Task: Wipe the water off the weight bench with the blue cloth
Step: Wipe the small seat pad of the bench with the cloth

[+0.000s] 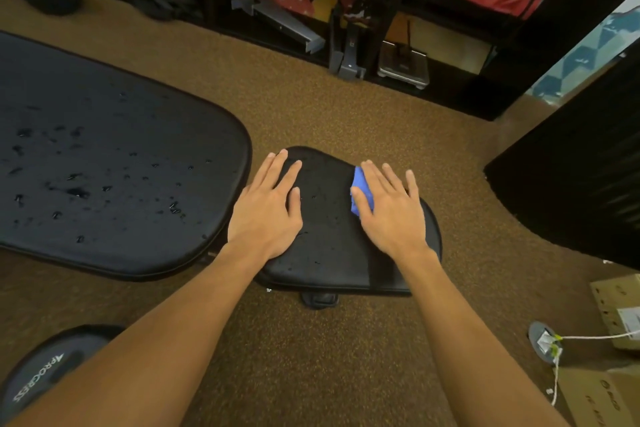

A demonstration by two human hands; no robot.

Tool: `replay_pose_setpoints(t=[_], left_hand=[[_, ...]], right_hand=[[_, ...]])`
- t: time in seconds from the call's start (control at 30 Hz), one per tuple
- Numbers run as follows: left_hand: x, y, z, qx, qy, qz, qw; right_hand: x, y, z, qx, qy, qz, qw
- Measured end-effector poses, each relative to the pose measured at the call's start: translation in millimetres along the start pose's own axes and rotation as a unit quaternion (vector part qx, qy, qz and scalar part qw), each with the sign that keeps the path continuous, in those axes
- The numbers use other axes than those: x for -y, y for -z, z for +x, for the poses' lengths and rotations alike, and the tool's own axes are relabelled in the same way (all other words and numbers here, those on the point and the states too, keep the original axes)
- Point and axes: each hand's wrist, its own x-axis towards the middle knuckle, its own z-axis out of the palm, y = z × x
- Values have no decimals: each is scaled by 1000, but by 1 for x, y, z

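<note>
Pressing the blue cloth [362, 192] flat onto the small seat pad [332, 236] at the centre of the frame, my right hand [391, 208] lies over it with the fingers [375, 172] spread and nearly straight, so only a bunched blue edge shows at the thumb side. The hand pins the cloth under the palm and does not pinch it. My left hand [268, 208] rests open and empty on the left part of the same pad, fingers fanned, steadying it.

I judge the cloth soft, light and quick to crumple, so it is best worked under a flat palm, or gathered at its middle, not held by a corner. The padded surface looks smooth and slick where wet, so the cloth should glide easily but may smear drops if it gets soaked.

A few small drops sit on the seat pad between my hands. Far more water beads on the long back pad [114, 163] at the left of the frame, which is just beside the seat pad across a narrow gap. That looks like most of the job yet to do.

Nothing lies on either pad to block a sweep. A weight plate [45, 367] sits on the carpet [346, 114] at lower left, cardboard boxes [616, 308] and a white cord [595, 336] at lower right, and dark shelves [346, 10] run across the top, all well apart from the pads.
</note>
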Motion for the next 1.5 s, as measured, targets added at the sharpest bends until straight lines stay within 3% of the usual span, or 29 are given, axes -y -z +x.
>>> replay_pose_setpoints(t=[0.1,0.27,0.43,0.63,0.87,1.07,1.27,1.5], left_hand=[[1,-1,1,-6,-2,1,1000],[2,-3,1,-11,-7,-1,1000],[2,-2,1,-8,-4,-1,1000],[1,-2,0,-7,-1,-9,1000],[1,-1,0,-8,5,-24,1000],[1,-1,-1,-21,10,-44,999],[-2,3,-3,-19,42,-59,997],[-2,1,-3,-32,68,-72,995]], right_hand=[[21,-8,13,-7,-28,50,998],[24,-8,-17,8,56,60,997],[30,-12,10,-19,-51,67,996],[39,-10,4,3,77,76,994],[49,-16,31,-28,-56,65,996],[42,-11,14,0,109,83,991],[51,-19,40,-21,-33,78,996],[40,-14,27,6,134,87,987]])
